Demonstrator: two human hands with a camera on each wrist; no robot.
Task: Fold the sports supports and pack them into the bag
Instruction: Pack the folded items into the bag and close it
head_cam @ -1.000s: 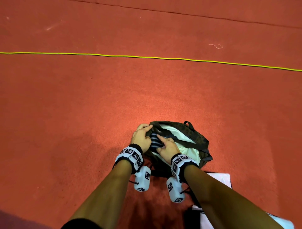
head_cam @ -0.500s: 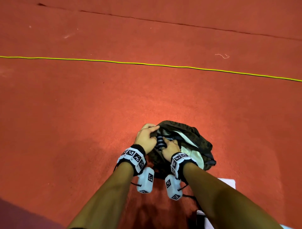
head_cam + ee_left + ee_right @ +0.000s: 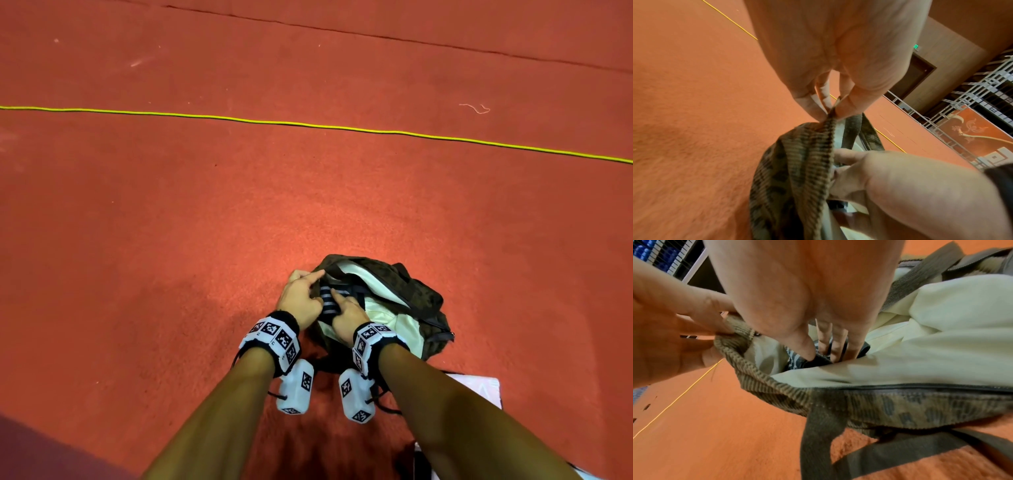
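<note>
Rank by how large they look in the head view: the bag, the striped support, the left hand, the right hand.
1. bag
2. left hand and right hand: they look alike, so no ranking.
3. striped support: only a small part shows between the hands; the rest is hidden.

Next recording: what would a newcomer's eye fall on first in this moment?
Two bare hands meet at a brown patterned corduroy bag with a cream lining, low in the head view on a red carpeted floor. The left hand pinches the bag's rim open, while the right hand holds a folded black-and-white striped support between thumb and fingers, down in the opening. A thin yellow line crosses the floor beyond.
</note>
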